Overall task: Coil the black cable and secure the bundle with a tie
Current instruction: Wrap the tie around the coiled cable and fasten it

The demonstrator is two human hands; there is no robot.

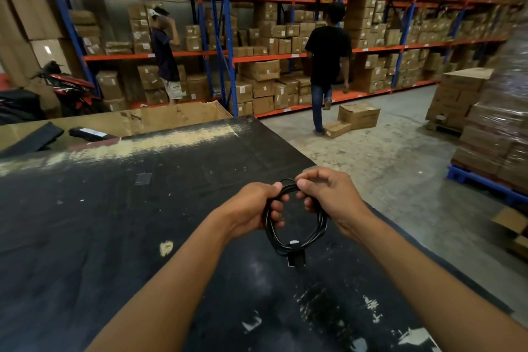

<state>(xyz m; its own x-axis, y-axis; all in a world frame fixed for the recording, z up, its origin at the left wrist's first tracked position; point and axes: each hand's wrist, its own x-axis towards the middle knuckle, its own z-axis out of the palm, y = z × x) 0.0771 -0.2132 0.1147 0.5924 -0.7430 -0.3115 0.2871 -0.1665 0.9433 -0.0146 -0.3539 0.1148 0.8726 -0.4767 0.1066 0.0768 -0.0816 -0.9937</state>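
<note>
The black cable [295, 223] hangs as a loose coil above the dark surface [114, 223]. The left hand [251, 208] has its grip closed on the coil's left side; the right hand [328, 197] pinches the top. Judged light, limp and springy: hold where the strands cross.

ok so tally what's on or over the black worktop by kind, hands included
Bare hands: 2, left hand and right hand
Coiled black cable bundles: 1, held by both hands
Flat black rectangular items at the far left edge: 2
Total: 5
</note>
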